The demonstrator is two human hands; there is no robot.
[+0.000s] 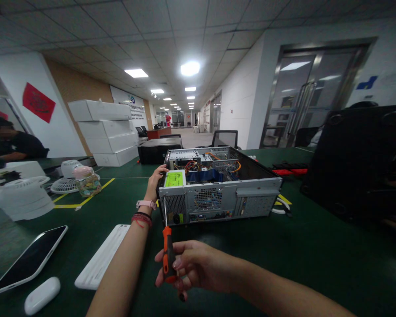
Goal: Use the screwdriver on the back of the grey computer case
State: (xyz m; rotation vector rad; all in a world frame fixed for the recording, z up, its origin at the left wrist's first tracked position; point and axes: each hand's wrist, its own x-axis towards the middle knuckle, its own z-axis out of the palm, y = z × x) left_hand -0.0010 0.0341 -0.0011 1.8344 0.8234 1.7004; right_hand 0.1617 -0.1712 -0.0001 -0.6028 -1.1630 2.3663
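Note:
An open computer case (254,192) lies on its side on the green table, its rear panel facing me. Inside it show coloured cables and a power supply with a bright green label (174,178). My left hand (156,179) rests against the case's left edge, fingers over the rim beside the power supply. In my right hand (198,264) is an orange and black screwdriver (168,255), gripped by its handle. Its thin shaft points up and away, with the tip at the upper left of the rear panel; whether it sits in a screw is too small to tell.
On the left lie a phone (33,257), a white mouse (42,296), a white keyboard (102,257), a jar (87,181) and a white fan (23,198). White boxes (107,132) are stacked behind. At right stands a large black panel (350,163). A person (20,143) sits far left.

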